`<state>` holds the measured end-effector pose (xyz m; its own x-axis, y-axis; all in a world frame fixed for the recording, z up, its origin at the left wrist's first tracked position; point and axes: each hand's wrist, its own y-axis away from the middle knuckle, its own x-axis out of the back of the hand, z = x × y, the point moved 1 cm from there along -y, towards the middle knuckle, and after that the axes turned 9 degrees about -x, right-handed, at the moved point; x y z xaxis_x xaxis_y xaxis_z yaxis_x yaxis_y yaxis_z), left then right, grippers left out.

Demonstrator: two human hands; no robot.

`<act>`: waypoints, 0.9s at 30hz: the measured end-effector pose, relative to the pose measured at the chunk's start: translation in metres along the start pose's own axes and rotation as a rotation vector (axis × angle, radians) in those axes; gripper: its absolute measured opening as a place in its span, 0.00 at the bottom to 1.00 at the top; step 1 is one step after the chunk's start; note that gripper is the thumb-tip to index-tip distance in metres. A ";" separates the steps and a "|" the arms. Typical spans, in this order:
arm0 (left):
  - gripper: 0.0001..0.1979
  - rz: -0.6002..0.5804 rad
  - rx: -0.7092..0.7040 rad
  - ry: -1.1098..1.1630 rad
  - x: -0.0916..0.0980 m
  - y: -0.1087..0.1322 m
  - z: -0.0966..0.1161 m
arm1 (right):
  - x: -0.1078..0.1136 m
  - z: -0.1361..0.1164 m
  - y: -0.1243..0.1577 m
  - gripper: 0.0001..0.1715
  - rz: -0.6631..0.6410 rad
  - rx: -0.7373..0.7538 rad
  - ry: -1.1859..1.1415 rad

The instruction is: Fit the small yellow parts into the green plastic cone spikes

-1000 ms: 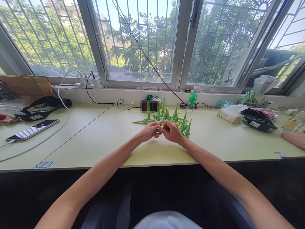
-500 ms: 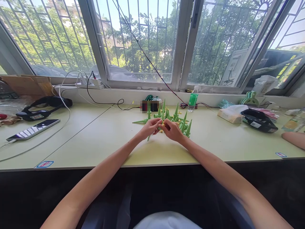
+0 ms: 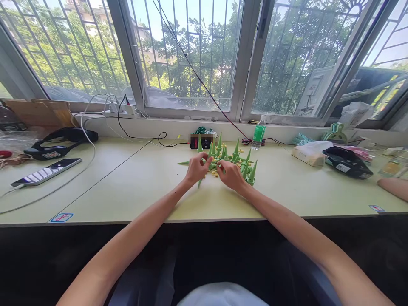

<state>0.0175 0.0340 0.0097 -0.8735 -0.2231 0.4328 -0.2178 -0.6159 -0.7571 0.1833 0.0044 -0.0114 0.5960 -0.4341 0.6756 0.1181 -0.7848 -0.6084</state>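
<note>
A cluster of green plant watering spikes (image 3: 236, 148) with pointed tips stands and lies on the table in front of me. Small yellow parts (image 3: 215, 174) are scattered among them. My left hand (image 3: 196, 168) is at the cluster's left side, thumb and fingers pinched around a green watering spike (image 3: 210, 150) whose tip points up. Its lower part is hidden by my fingers. My right hand (image 3: 232, 173) is a short way to the right, low beside the spikes, fingers curled together. Whatever it may hold is hidden.
Behind the cluster sits a black device with a lit display (image 3: 208, 143). A water bottle (image 3: 258, 133) stands to its right. Further right are a tissue pack (image 3: 311, 153) and a black headset (image 3: 347, 162). A phone (image 3: 46, 171) on a cable lies left. Another person's arm (image 3: 393, 189) rests at the right edge.
My hands were together over a green spike and a yellow part. Now they are apart: the left has moved left with the spike, while the right stays near its place.
</note>
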 end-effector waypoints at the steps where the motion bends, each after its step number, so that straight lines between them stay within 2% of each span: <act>1: 0.13 0.001 -0.009 -0.011 0.000 0.000 0.000 | -0.001 -0.002 0.001 0.10 -0.034 0.010 0.052; 6: 0.11 -0.037 -0.016 -0.022 -0.001 0.001 -0.004 | -0.004 -0.006 0.003 0.14 -0.194 0.010 0.226; 13: 0.09 -0.089 0.012 -0.038 -0.002 0.002 -0.008 | -0.006 -0.002 0.003 0.17 -0.330 0.068 0.245; 20: 0.09 -0.083 0.006 -0.038 -0.004 0.003 -0.011 | -0.006 0.000 0.001 0.13 -0.288 0.106 0.185; 27: 0.08 -0.084 0.047 -0.035 -0.004 0.004 -0.012 | 0.002 0.007 -0.003 0.13 -0.133 0.290 -0.177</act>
<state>0.0145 0.0418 -0.0010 -0.8371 -0.1948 0.5112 -0.2682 -0.6684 -0.6937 0.1899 0.0090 -0.0117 0.6856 -0.2333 0.6896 0.4090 -0.6601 -0.6300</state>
